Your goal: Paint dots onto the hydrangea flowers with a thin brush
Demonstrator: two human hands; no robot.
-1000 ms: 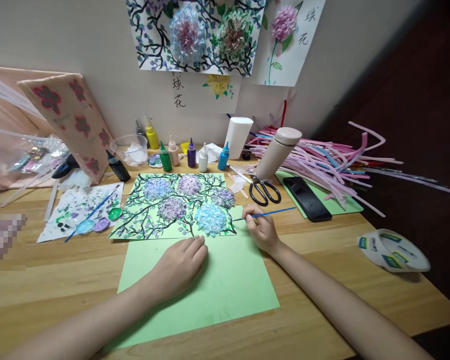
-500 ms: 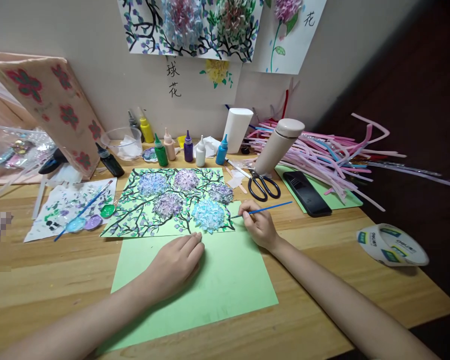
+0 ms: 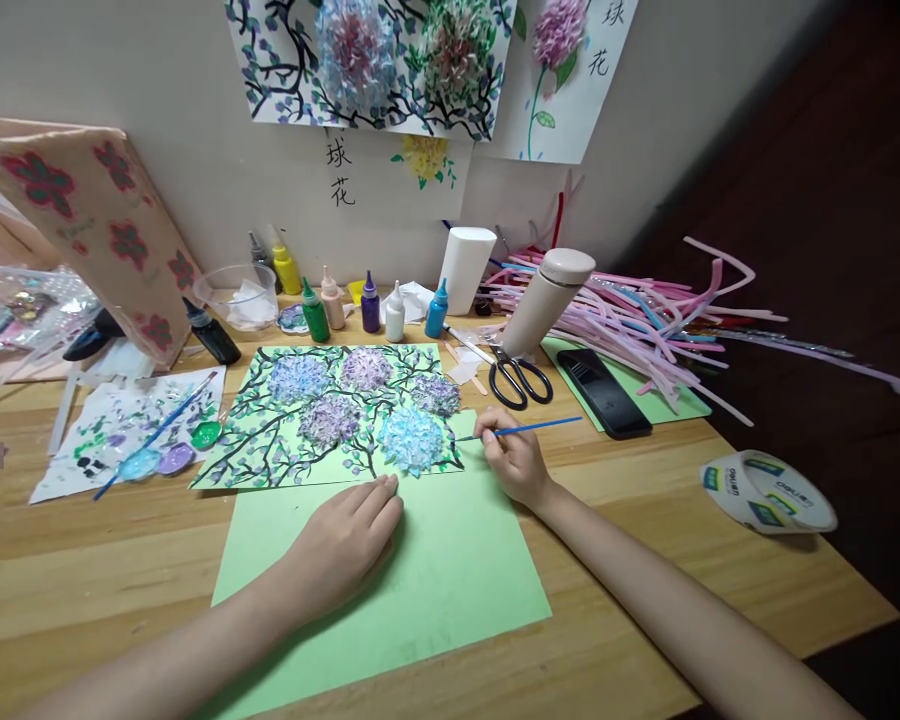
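Observation:
My right hand (image 3: 516, 455) is closed around a blue paintbrush (image 3: 544, 426), whose tip is at the right edge of the painted picture (image 3: 270, 435). That picture has dark branches, small leaves and several raised flower heads on pale green paper. Nearest the brush tip is the light blue flower (image 3: 411, 440). My left hand (image 3: 349, 535) lies flat with its fingers extended, at the lower edge of the picture and over a plain green sheet (image 3: 450, 560). A second blue paintbrush (image 3: 154, 435) rests on the paint-spotted paper (image 3: 71, 450) at the left.
Behind the picture stand several paint bottles (image 3: 370, 305), a white container (image 3: 466, 270) and a tilted flask (image 3: 547, 305). Black-handled scissors (image 3: 521, 380), a phone (image 3: 604, 392), pipe cleaners (image 3: 645, 330) and a tape roll (image 3: 769, 490) are to the right. Paint blobs (image 3: 176, 459) sit at left.
The whole view has shifted slightly, with things appearing lower and more to the left. My right hand keeps the brush at the picture's right edge; my left hand stays flat.

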